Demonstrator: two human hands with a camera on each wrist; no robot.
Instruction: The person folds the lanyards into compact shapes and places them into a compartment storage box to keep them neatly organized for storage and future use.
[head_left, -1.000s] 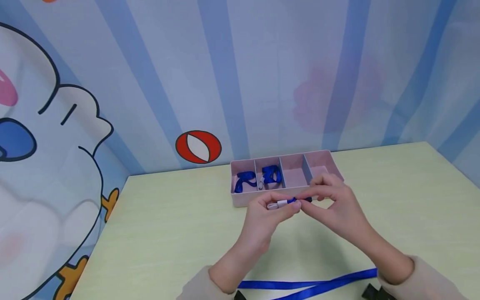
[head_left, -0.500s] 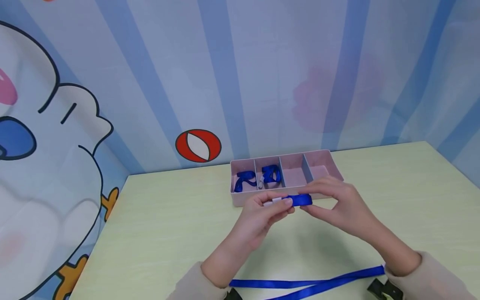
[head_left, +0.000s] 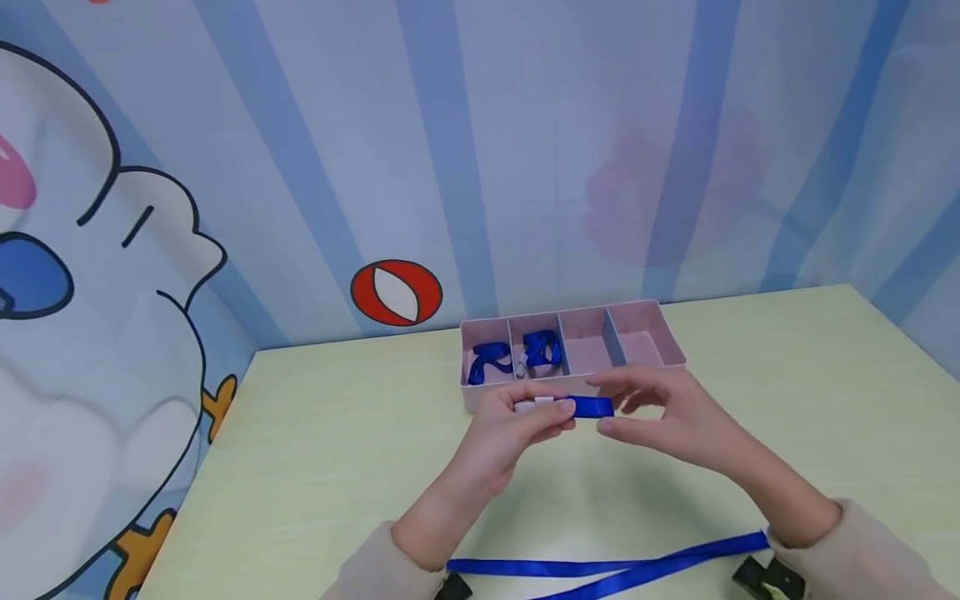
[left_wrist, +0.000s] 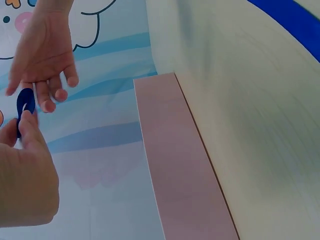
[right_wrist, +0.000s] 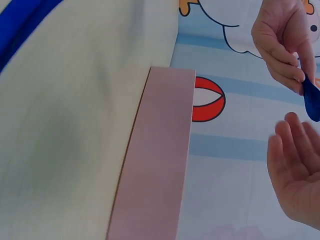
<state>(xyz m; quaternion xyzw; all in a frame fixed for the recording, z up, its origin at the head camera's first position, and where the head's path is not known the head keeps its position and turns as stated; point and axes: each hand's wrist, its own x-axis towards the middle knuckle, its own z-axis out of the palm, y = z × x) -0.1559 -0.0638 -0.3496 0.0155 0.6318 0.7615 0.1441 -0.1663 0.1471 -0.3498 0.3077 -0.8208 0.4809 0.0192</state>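
My left hand (head_left: 504,429) pinches a folded blue lanyard (head_left: 592,407) between thumb and fingers, above the table and in front of the pink box. A white fitting (head_left: 543,402) pokes out at the left side of the grip, partly hidden. The lanyard's folded end forms a loop, seen edge-on in the left wrist view (left_wrist: 21,100). My right hand (head_left: 667,417) hovers at that end, thumb and fingers spread apart; in the right wrist view its relaxed fingers (right_wrist: 287,145) stand just below the loop.
The pink divided box (head_left: 474,400) stands at the table's back edge. Coiled blue lanyards lie in its two left compartments (head_left: 491,362). A long blue strap (head_left: 555,569) crosses the table near me, with black fittings (head_left: 768,577) by the right sleeve. A cartoon-printed backdrop (head_left: 397,292) rises behind.
The lanyard has turned so its flat blue side shows. My right hand has let go of it and drawn its fingers apart; my left hand has shifted slightly left and down.
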